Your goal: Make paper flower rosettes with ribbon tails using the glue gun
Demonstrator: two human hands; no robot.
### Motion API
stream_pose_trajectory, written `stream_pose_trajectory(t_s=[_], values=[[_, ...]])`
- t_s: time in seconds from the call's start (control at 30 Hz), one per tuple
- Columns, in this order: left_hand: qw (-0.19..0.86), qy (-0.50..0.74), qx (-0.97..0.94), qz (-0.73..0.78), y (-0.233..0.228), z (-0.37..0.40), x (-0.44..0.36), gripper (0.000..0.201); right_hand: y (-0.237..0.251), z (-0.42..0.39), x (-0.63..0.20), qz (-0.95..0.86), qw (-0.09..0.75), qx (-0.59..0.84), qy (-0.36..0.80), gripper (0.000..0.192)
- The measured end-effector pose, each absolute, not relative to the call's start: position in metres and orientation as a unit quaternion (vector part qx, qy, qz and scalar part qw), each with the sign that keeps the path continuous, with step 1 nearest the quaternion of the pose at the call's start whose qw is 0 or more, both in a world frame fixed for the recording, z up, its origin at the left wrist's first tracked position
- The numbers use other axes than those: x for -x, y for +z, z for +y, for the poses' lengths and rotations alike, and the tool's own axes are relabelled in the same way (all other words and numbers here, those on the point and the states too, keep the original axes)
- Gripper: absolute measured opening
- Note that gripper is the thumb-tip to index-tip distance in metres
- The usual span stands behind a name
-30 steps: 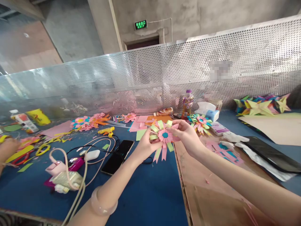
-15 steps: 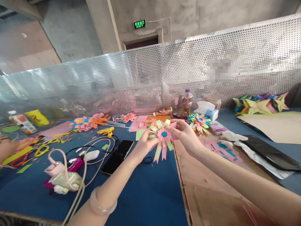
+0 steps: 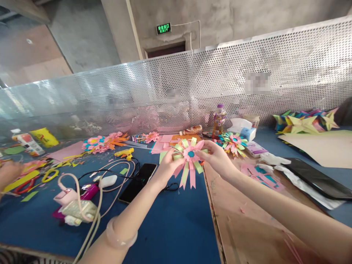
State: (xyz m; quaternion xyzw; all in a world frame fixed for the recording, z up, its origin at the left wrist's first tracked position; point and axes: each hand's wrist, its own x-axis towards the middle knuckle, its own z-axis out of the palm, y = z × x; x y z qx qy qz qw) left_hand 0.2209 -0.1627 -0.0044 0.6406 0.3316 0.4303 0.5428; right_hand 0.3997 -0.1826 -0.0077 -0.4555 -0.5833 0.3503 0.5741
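Observation:
A paper flower [image 3: 190,154] with pink and light green strips and a blue centre is held up above the table, facing me. My left hand [image 3: 169,165] is closed on its left edge, thumb in front. On the other side my right hand [image 3: 216,158] pinches the upper right petals between thumb and fingers. Two-tone strips hang down below the flower's centre. Just right of my right hand, a finished-looking multicoloured paper flower [image 3: 233,143] lies on the table. Pink paper sheets [image 3: 162,143] are behind my left hand.
A phone [image 3: 139,182], tangled cables and a charger [image 3: 79,209] lie at left. A bottle [image 3: 219,123] and tissue pack [image 3: 243,129] stand behind. Paper stars [image 3: 301,124] and a black tray [image 3: 320,178] are at right. Another person's hand [image 3: 11,174] is at far left.
My right fingers have shifted slightly on the flower's right edge, and my left thumb has moved a little nearer its centre. The flower has turned slightly.

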Motion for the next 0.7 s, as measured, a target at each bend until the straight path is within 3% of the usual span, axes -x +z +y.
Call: stream_pose_trajectory(t_s=[0.2,0.43,0.7], values=[[0.534,0.471,-0.603,0.36,-0.003,-0.152,-0.216,0.039,-0.007,-0.182,-0.401,-0.594,0.574,0.441,0.351,0.028],[0.44,0.494,-0.617,0.427,-0.006,-0.14,-0.206,0.03,-0.013,-0.18,-0.403,-0.59,0.586,0.458,0.316,0.025],[0.409,0.455,-0.673,0.415,-0.004,-0.15,-0.212,0.021,-0.013,-0.18,-0.4,-0.585,0.583,0.48,0.295,0.023]])
